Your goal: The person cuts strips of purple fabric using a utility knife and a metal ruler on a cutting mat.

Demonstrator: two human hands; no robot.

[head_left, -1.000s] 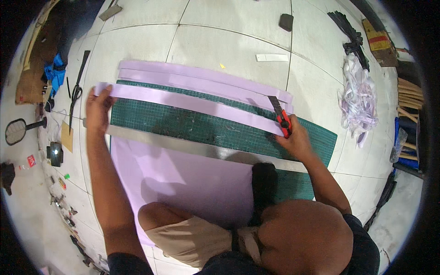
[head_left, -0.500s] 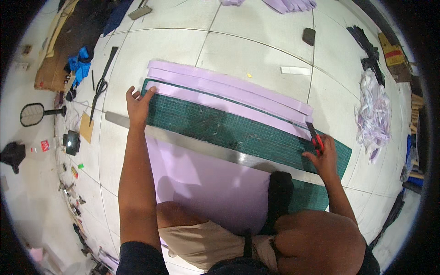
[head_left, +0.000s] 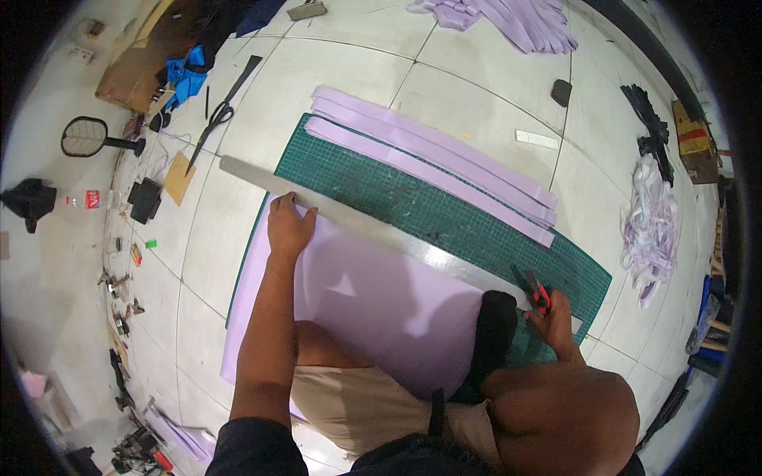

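A long metal ruler (head_left: 397,244) lies slantwise over a green cutting mat (head_left: 333,176) and the edge of a wide lilac fabric sheet (head_left: 381,278). My left hand (head_left: 291,226) has its fingers bent on the ruler's near edge toward its left end, thumb beside them. In my right hand (head_left: 558,319) is a red and black utility knife (head_left: 540,295), its dark blade pointing up and left above the mat. That hand is close to the ruler's right end. Cut lilac strips (head_left: 429,178) lie along the mat's far edge, the nearest one (head_left: 421,176) on the mat.
My sock-covered foot (head_left: 496,325) presses near the ruler's right part. Black scissors (head_left: 220,117) lie on the tiles at left, near a tan card (head_left: 179,178). Lilac strips (head_left: 532,24) are heaped at the far side; a pale tangled pile (head_left: 649,230) lies at right.
My left hand has left the strip at the mat's far edge and come nearer, onto the ruler. My right hand with the knife has drawn back toward the ruler's right end.
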